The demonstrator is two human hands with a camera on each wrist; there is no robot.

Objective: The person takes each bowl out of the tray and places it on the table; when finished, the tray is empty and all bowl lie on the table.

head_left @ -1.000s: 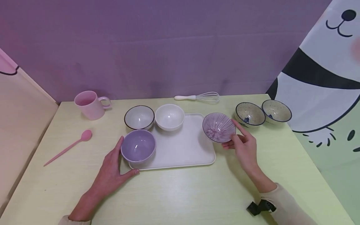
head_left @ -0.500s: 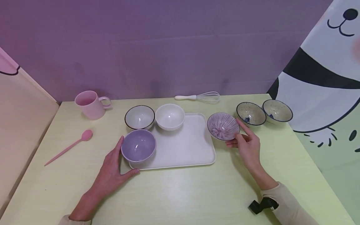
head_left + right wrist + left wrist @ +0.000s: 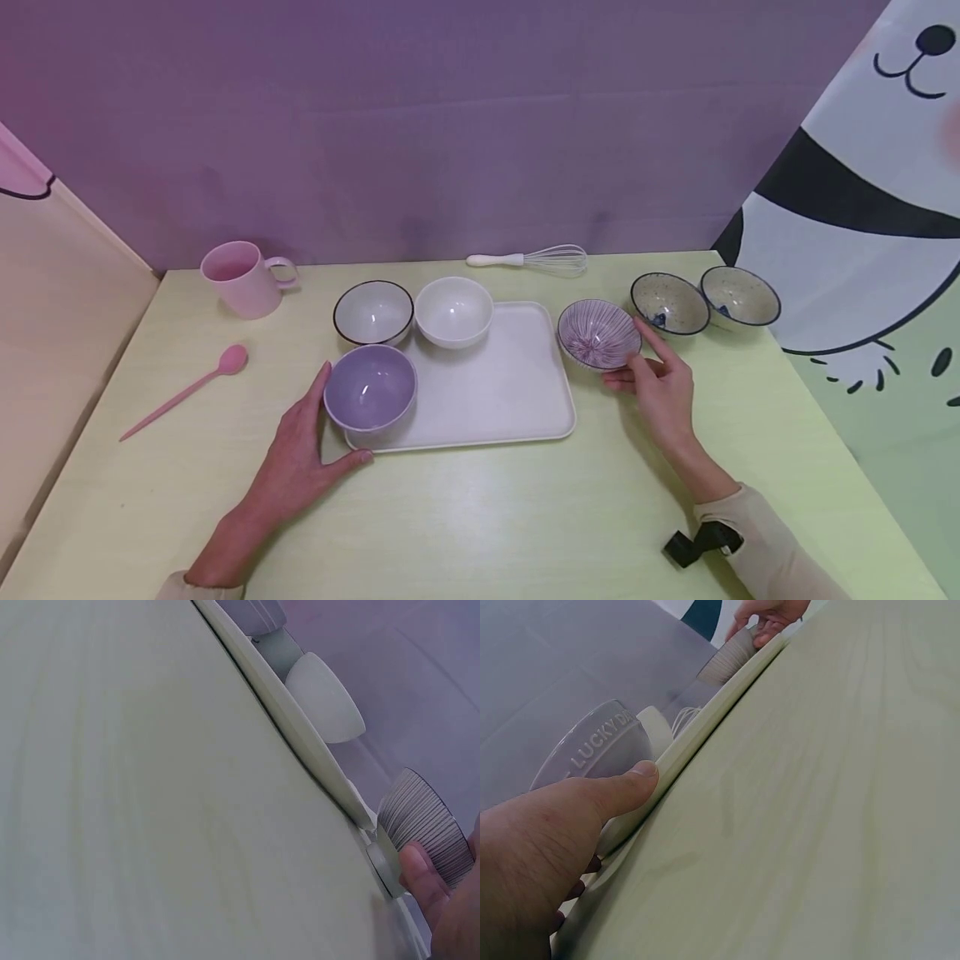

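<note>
My right hand grips the right side of a purple-striped bowl, just beyond the tray's right edge. The right wrist view shows my thumb against the ribbed outside of this striped bowl. My left hand holds the front left corner of a white tray, thumb on its front rim and fingers along its left side. In the left wrist view the thumb of this left hand lies at the rim. A plain purple bowl stands on that corner, close to the fingers.
Behind it are a dark-rimmed white bowl and a plain white bowl. Two speckled bowls, one nearer and one farther right, flank the striped one. A whisk, pink mug and pink spoon lie around.
My right hand has carried the striped bowl rightward, from over the tray's right edge to beside it, nearer the speckled bowls. My left hand stays at the tray corner.
</note>
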